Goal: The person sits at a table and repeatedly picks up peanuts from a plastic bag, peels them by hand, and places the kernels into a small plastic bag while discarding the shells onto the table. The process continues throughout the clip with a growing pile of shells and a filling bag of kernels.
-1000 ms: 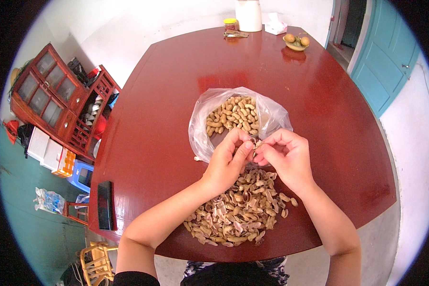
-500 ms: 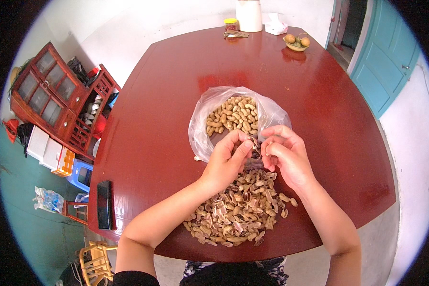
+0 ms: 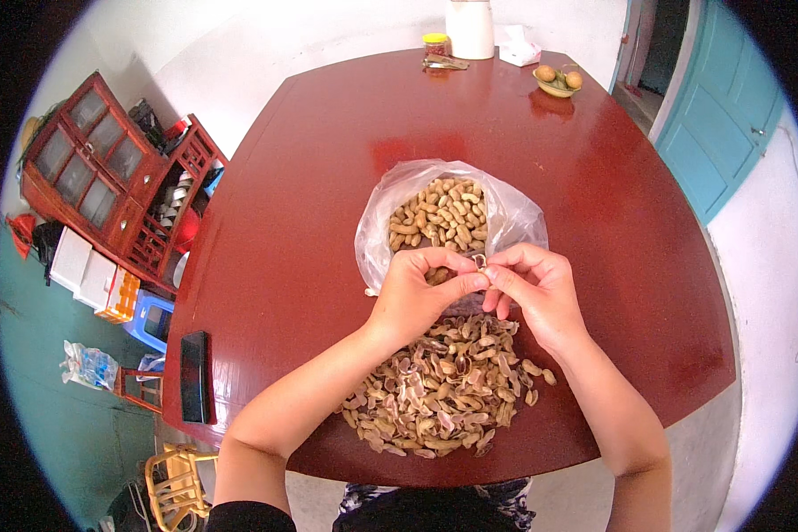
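Observation:
Over the near edge of a clear plastic bag, my two hands meet fingertip to fingertip. Between them is a small opened peanut shell, its dark inside showing. My left hand pinches it from the left with thumb and forefinger. From the other side my right hand grips it with thumb and fingers, the lower fingers curled. Whole tan peanuts fill the far part of the bag. A heap of broken peanut shells lies under my wrists, close to the table's near edge.
The red-brown table carries a black phone at its left edge. Along the far side stand a yellow-lidded jar, a white container, a tissue box and a bowl of round fruit. A wooden cabinet stands left.
My hands have come together; the right fingers, spread apart before, now close on the shell beside the left fingertips. The view has shifted slightly.

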`<state>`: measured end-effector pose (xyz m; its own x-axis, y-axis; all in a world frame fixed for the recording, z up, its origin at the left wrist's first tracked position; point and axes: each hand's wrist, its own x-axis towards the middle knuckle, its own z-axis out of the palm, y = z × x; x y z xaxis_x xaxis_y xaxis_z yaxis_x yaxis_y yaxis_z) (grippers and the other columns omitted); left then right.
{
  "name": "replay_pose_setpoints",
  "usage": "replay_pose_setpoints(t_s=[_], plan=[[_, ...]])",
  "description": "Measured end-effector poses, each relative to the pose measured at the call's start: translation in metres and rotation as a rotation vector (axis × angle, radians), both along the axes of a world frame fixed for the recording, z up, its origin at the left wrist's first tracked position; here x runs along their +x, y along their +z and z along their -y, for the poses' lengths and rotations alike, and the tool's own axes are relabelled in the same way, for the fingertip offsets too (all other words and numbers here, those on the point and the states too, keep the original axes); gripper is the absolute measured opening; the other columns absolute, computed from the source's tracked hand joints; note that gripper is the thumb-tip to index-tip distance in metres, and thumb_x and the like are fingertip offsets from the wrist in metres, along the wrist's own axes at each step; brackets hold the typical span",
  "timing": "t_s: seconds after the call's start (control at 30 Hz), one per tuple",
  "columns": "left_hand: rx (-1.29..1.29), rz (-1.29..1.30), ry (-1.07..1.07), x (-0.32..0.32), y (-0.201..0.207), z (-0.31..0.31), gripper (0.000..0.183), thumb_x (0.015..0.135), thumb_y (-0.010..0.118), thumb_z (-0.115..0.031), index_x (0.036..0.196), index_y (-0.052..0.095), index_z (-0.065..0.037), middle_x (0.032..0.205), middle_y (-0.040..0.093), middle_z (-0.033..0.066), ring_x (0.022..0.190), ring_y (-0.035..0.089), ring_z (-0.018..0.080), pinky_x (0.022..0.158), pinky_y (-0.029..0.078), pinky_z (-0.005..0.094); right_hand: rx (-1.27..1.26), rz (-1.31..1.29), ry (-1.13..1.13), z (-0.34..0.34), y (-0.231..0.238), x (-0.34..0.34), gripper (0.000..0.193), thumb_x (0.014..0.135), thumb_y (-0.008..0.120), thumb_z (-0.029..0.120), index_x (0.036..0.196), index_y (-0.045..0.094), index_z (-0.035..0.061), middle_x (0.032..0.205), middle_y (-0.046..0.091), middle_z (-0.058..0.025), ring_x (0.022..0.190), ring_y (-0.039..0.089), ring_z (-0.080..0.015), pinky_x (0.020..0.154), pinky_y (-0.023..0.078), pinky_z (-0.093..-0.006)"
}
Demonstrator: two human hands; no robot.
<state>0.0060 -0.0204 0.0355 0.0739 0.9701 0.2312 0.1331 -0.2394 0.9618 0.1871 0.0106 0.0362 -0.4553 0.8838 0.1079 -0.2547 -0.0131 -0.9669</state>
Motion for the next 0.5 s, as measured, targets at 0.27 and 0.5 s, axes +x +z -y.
replay_pose_setpoints(t_s=[0.27, 0.5], plan=[[0.024, -0.089, 0.027, 0.0032, 0.0051, 0.0053, 0.011, 0.088, 0.067, -0.009, 0.091, 0.071, 0.001, 0.085, 0.071, 0.0048, 0.081, 0.063, 0.0085, 0.076, 0.05, 0.025, 0.029, 0.032, -0.017, 0.0026, -0.0012, -0.0031, 0.012, 0.092, 0.061, 0.009, 0.094, 0.063, -0.0029, 0.079, 0.065, -0.0094, 0.06, 0.061, -0.0122, 0.049, 0.047, -0.0232], [-0.428, 0.255, -0.057, -0.002, 0.0059, 0.0015, 0.012, 0.09, 0.065, -0.011, 0.092, 0.071, 0.0, 0.083, 0.071, 0.0038, 0.074, 0.061, 0.0063, 0.067, 0.049, 0.0216, -0.207, -0.008, 0.016, -0.0052, 0.0013, 0.0023, 0.012, 0.091, 0.062, 0.009, 0.093, 0.063, -0.0026, 0.077, 0.065, -0.0106, 0.057, 0.061, -0.0134, 0.046, 0.046, -0.0224]])
